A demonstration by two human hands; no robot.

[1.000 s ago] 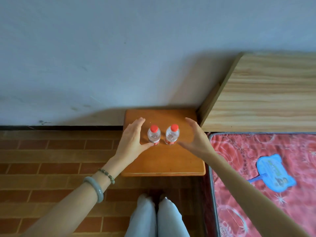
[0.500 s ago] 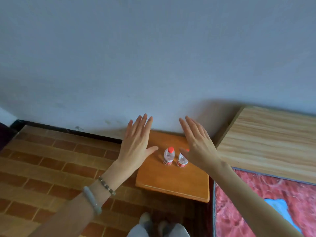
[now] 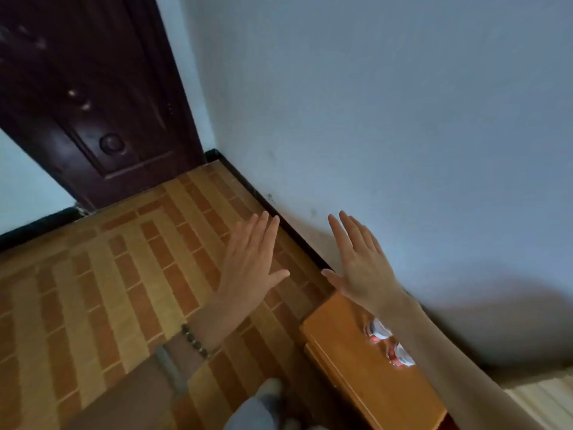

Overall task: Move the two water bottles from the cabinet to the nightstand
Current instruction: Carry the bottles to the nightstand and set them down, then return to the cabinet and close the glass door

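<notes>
Two small clear water bottles [image 3: 379, 331] with red labels stand on the orange wooden nightstand [image 3: 356, 367] at the lower right, partly hidden behind my right forearm. My left hand [image 3: 251, 268] is raised flat over the brick-patterned floor, fingers spread, holding nothing. My right hand [image 3: 359, 265] is held up flat in front of the wall, above the nightstand's far corner, also empty. Neither hand touches a bottle.
A dark wooden door [image 3: 93, 97] stands at the upper left. A grey wall [image 3: 403, 119] with a black skirting board runs along the right. Brick-patterned floor [image 3: 108, 290] fills the left. A pale wooden headboard edge [image 3: 545, 398] shows at the lower right corner.
Both hands have drawn back from the bottles and lifted, palms flat. The view has swung left and tilted, bringing the door into sight and pushing the nightstand to the lower right.
</notes>
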